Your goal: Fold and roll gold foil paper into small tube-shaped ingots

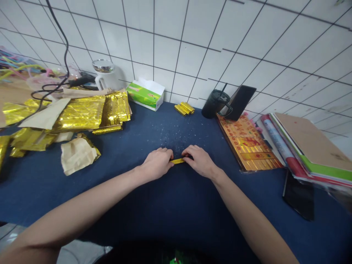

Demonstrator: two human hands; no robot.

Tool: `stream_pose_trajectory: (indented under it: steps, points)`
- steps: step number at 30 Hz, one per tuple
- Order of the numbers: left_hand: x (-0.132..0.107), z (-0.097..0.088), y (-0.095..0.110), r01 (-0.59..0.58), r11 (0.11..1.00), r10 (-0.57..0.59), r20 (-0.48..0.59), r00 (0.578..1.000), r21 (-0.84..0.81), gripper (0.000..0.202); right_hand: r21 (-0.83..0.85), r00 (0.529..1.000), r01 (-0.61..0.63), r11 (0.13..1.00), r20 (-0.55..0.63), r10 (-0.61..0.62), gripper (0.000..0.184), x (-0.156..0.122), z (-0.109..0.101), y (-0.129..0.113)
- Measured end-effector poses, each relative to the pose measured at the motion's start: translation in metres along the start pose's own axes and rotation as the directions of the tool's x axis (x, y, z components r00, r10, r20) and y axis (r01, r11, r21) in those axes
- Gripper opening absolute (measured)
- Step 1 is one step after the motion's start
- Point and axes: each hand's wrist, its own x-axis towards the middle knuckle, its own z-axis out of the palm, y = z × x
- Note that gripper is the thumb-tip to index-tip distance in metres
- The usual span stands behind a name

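A narrow folded strip of gold foil paper (178, 161) spans the gap between my two hands, low over the dark blue table. My left hand (158, 162) has its fingers closed on the strip's left end. At the right end, my right hand (200, 160) pinches it between thumb and fingers. Beyond the hands, a few small folded gold pieces (184, 108) lie together near the wall. To the left is a stack of gold foil paper sheets (82, 112), and a crumpled sheet with its tan side up (79, 154) lies in front of it.
A green tissue pack (145, 94) and a white mug (103, 79) stand along the tiled wall. On the right are a black cup (216, 103), a propped dark tablet (240, 102), an orange-gold packet (247, 145), stacked notebooks (313, 139) and a black phone (298, 196). A black cable (66, 55) hangs at left.
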Motion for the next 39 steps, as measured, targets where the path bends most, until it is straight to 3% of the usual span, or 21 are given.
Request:
stream_pose_trajectory:
  steps: [8,15,18,21,24,34,39]
  points:
    - [-0.003,-0.002,-0.004,-0.073,0.993,0.068,-0.053,0.996,-0.096,0.003,-0.004,0.999,0.007,1.000,-0.040,-0.007,0.006,-0.009,-0.006,-0.006]
    - [0.009,-0.041,0.004,-0.062,0.940,0.018,-0.131,0.991,-0.335,0.005,0.145,0.996,-0.074,0.987,-0.036,0.080,0.023,-0.012,-0.022,-0.019]
    - [0.021,-0.059,0.013,-0.073,0.821,-0.034,-0.176,0.984,-0.566,0.009,0.416,0.983,-0.124,0.901,-0.072,0.169,0.027,-0.014,-0.026,-0.026]
    - [0.029,-0.071,0.023,-0.105,0.535,-0.039,-0.149,0.988,-0.839,0.023,0.643,0.941,-0.112,0.758,-0.176,0.288,0.026,-0.014,-0.028,-0.033]
    - [0.029,-0.077,0.032,-0.124,0.324,0.009,-0.128,0.992,-0.938,0.020,0.703,0.906,-0.045,0.709,-0.271,0.326,0.026,-0.015,-0.030,-0.041]
    - [0.019,-0.077,0.041,-0.187,0.176,0.034,-0.183,0.982,-0.967,0.011,0.679,0.896,0.031,0.734,-0.344,0.280,0.029,-0.015,-0.029,-0.052]
    - [0.017,-0.079,0.045,-0.202,0.165,0.027,-0.201,0.979,-0.965,0.013,0.627,0.905,0.058,0.777,-0.361,0.224,0.032,-0.016,-0.033,-0.056]
